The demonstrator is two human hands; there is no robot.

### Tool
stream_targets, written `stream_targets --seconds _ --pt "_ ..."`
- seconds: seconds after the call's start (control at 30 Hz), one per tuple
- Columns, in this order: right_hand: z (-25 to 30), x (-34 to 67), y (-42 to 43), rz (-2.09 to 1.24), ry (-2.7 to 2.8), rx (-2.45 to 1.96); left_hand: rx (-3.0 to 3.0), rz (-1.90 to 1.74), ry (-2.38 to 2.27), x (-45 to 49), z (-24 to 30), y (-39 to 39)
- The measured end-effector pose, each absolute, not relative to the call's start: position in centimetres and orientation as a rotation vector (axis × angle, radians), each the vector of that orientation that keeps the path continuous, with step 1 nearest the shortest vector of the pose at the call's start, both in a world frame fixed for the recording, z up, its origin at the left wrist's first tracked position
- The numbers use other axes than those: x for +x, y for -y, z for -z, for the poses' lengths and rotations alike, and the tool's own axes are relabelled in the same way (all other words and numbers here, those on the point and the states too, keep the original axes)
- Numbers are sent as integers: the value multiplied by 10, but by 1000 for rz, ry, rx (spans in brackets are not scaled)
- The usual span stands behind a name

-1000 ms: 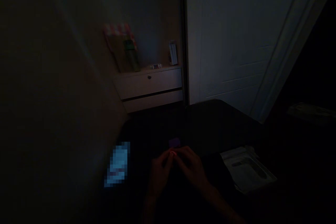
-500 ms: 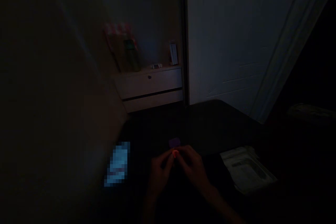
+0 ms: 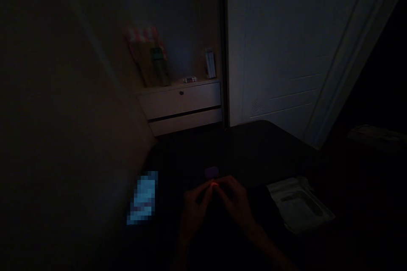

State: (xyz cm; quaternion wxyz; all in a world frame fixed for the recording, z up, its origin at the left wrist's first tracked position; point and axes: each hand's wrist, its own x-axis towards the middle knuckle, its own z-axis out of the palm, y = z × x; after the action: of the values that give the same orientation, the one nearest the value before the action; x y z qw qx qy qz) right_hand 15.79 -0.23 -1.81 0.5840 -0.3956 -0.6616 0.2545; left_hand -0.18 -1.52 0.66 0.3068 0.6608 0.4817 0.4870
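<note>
dark tabletop, both hands pinched at a red glow

dark tabletop (image 3: 260, 148) runs out beyond the hands, far edge rounded near the white door (image 3: 273, 51). blurred bright panel (image 3: 143, 197) well left of the left hand (image 3: 193, 209); pale flat packet (image 3: 299, 209) right of the right hand (image 3: 235, 201). small red-glowing item (image 3: 214, 184) sits between both hands' fingertips, its shape too dim to tell; purple rounded piece (image 3: 211, 172) just beyond them. both hands narrow, pinching the glowing item, thumbs nearer, wrists apart.

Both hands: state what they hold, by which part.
The left hand and right hand seem to pinch a glowing red thing between fingertips; its identity and gripped part cannot be told.
</note>
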Motion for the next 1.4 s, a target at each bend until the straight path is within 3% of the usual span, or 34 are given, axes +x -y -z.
stream_targets --seconds 1.4 --pt "14 157 4 -538 1533 -863 1649 -1284 -1339 0 -5 13"
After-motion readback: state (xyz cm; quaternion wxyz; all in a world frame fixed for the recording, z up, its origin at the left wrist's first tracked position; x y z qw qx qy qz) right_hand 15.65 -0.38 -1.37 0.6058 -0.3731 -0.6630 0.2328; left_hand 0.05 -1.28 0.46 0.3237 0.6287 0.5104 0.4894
